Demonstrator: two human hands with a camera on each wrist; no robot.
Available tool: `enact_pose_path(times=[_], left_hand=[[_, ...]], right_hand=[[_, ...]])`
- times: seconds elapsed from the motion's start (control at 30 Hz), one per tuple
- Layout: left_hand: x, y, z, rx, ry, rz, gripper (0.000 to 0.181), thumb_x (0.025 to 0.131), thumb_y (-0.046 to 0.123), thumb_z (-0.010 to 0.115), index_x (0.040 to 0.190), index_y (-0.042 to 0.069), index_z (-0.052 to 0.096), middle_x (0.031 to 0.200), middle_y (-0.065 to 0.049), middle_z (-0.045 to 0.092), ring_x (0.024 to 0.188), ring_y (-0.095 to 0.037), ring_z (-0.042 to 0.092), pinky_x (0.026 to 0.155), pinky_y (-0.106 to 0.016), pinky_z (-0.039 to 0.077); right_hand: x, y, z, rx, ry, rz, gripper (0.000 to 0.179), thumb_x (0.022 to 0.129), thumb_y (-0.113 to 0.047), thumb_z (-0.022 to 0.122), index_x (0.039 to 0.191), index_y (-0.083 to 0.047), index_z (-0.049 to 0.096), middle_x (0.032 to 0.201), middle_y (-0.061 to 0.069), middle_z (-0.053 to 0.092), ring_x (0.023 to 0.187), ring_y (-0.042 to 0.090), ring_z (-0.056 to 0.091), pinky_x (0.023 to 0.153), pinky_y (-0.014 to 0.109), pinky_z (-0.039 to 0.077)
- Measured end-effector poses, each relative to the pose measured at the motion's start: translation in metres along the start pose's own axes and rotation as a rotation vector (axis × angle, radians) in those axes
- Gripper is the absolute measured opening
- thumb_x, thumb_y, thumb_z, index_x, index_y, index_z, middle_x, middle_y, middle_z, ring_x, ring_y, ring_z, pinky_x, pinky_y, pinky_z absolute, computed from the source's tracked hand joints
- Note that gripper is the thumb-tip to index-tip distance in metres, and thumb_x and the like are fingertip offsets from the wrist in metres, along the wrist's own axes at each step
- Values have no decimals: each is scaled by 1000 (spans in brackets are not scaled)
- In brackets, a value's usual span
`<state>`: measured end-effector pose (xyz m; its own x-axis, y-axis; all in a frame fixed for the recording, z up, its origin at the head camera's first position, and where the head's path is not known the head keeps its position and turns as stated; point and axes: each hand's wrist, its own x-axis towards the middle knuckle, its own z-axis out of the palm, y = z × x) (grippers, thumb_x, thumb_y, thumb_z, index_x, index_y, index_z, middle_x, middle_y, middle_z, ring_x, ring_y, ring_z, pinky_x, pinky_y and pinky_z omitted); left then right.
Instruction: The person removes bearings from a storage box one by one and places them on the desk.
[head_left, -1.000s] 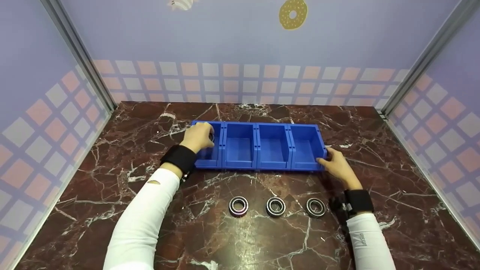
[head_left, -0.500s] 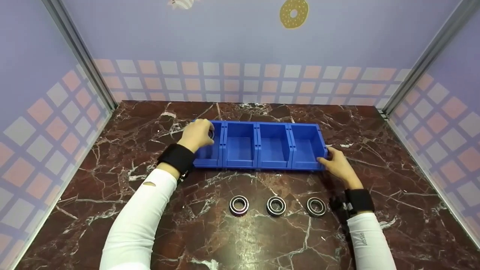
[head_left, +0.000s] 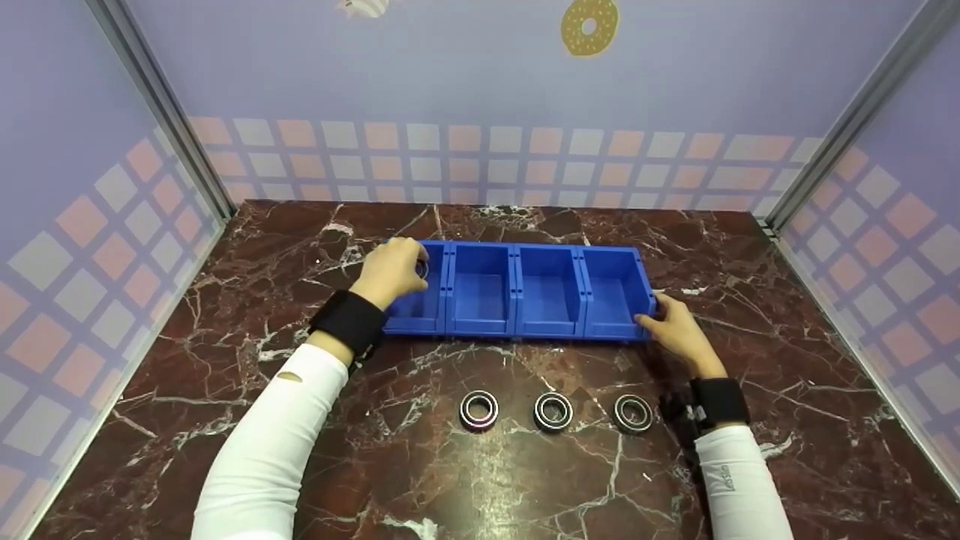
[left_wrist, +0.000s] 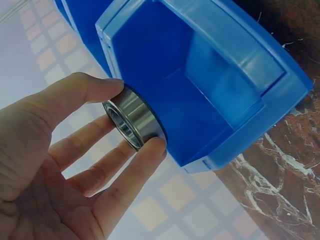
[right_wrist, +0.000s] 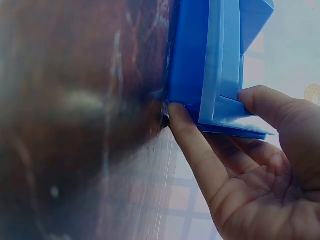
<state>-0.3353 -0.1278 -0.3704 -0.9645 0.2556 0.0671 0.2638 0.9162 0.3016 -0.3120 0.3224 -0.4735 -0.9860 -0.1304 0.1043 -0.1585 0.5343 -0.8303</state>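
Note:
A row of joined blue storage bins (head_left: 480, 328) stands across the table. My left hand (head_left: 390, 271) is over the leftmost bin and pinches a steel ball bearing (left_wrist: 136, 116) between thumb and fingers; in the left wrist view the bearing is at the bin's opening. At the other end of the row, my right hand (head_left: 677, 333) grips the side wall of the rightmost bin, its thumb on the rim and its fingers along the outside, as the right wrist view shows. Three more bearings lie in front: a left one (head_left: 478, 410), a middle one (head_left: 553, 412) and a right one (head_left: 633, 414).
The table (head_left: 495, 487) has a dark red marbled top. Purple walls with pink and white squares (head_left: 463, 137) close it in at the back and both sides. Grey metal posts (head_left: 196, 169) stand at the back corners.
My left hand, still holding the bearing, has risen slightly and shifted a little left over the leftmost bin. The right hand and the three bearings on the table stay in place.

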Motion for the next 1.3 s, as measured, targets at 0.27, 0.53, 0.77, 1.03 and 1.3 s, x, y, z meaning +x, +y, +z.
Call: enact_pose_path(times=[0.27,0.53,0.77,1.03,1.3], left_hand=[[-8,5,-6,2,4,10,46,79,11,81,123,-1,72,128,-26,67,116,-47,63,96,-57,52],[-16,4,-9,-9,2,19,45,78,9,80,122,-1,73,127,-24,68,114,-46,65,94,-55,54],[-28,6,-11,-13,8,47,45,78,7,81,121,-4,73,125,-24,69,115,-44,65,98,-54,52],[-39,7,-10,-15,-3,55,44,77,6,79,120,-3,73,123,-24,70,113,-41,65,93,-54,54],[-49,7,-10,-15,-22,61,43,78,7,80,119,-3,73,121,-23,70,111,-41,66,90,-54,55]], right_hand=[[0,-1,0,-9,-10,23,51,99,3,61,142,21,43,130,37,59,101,20,61,76,14,48],[3,3,1,-7,4,1,48,97,5,61,140,23,45,128,38,60,100,15,60,79,12,47],[1,0,1,11,-1,16,51,98,5,61,143,21,42,127,36,60,90,9,58,72,14,48],[0,-1,1,4,-10,8,51,98,4,62,142,21,43,128,38,60,95,13,61,74,14,49],[1,0,1,-15,-7,5,50,98,3,62,141,21,45,129,39,59,100,16,62,77,13,49]])
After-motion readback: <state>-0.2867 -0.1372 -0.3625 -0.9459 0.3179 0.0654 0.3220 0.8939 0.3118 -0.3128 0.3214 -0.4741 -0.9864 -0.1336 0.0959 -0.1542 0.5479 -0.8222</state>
